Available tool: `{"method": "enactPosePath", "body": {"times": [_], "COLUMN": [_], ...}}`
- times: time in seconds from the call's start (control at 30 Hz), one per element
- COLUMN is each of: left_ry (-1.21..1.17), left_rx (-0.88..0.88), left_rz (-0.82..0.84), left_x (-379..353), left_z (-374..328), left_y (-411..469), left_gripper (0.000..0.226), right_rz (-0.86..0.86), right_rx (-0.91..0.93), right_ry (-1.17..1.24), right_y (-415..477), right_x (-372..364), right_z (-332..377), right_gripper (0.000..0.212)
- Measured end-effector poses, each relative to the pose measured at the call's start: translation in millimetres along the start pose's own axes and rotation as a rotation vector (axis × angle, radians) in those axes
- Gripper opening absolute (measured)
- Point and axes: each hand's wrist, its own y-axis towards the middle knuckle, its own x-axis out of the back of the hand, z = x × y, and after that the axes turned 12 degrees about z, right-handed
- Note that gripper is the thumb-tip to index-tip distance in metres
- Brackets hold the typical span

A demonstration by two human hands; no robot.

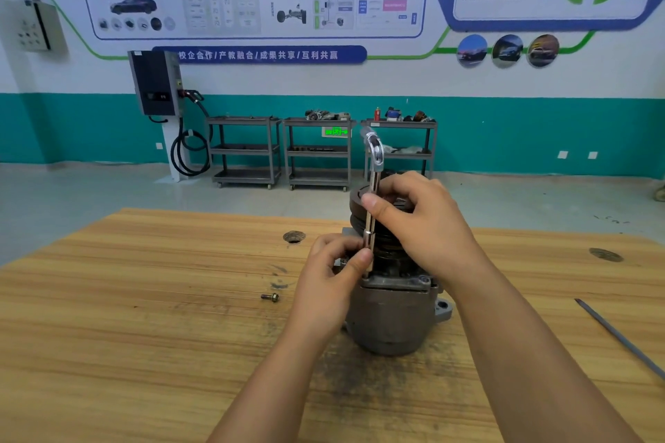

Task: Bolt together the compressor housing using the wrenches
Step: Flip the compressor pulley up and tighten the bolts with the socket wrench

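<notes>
On the middle of the wooden table (144, 334) the compressor (392, 316) stood on end, its grey body down and its dark pulley (356, 205) on top. We held the wrench (374, 155) upright against its left side, ring end high and lower end down at the seam where the housing halves meet. Our right hand (421, 223) was curled round the middle of the shank, thumb pressed against it. Our left hand (331, 273) pinched the lower part between thumb and fingertips, just above the seam. Whether the tip sat on a bolt head we could not tell, for the fingers hid it.

One loose bolt (270, 297) lay on the table to the left, apart from the compressor. A thin metal rod (619, 334) lay near the right edge.

We judged the compressor to be heavy cast metal, stiff and steady on its base, though tall enough to rock under a sideways pull. Its skin looked oily, so the best hold would be low on the body or by the mounting ear (443, 309), not the pulley, which may turn. The wrench looked slim, hard and smooth, and would want a firm grip well up the shank for leverage.
</notes>
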Motion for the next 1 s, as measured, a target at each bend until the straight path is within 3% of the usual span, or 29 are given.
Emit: {"method": "enactPosePath", "body": {"times": [0.1,0.27,0.4,0.5,0.6,0.77,0.9,1.0], "left_ry": [-0.034,-0.035,-0.018,0.017,-0.012,-0.069,-0.012,-0.007], "left_rx": [0.030,0.045,0.027,0.036,0.051,0.057,0.038,0.028], "left_rz": [0.006,0.014,0.012,0.005,-0.009,-0.005,-0.009,-0.014], "left_x": [-1.4,-1.7,-0.5,0.1,0.1,-1.0,-0.7,0.2], "left_z": [-1.7,-3.4,-3.5,-1.3,-2.5,-3.6,-3.2,-2.2], "left_y": [0.4,0.2,-1.9,-1.2,0.0,-0.1,-1.4,-0.9], "left_gripper": [0.020,0.022,0.005,0.004,0.015,0.020,0.005,0.012], "right_rz": [0.040,-0.004,-0.035,-0.035,0.006,-0.024,-0.084,-0.057], "right_rx": [-0.003,-0.033,-0.046,-0.032,-0.042,-0.058,-0.078,-0.059], "right_ry": [0.026,0.045,0.055,0.043,0.041,0.069,0.056,0.058], "right_y": [-0.1,0.4,-1.1,-1.1,-0.9,-0.3,-1.6,-1.8], "right_x": [3.5,1.1,-2.1,-2.5,-0.7,-3.2,-6.7,-5.4], "right_z": [-2.6,0.3,2.3,1.5,0.4,2.9,5.6,4.4], "right_gripper": [0.019,0.008,0.015,0.006,0.020,0.005,0.017,0.011]}}
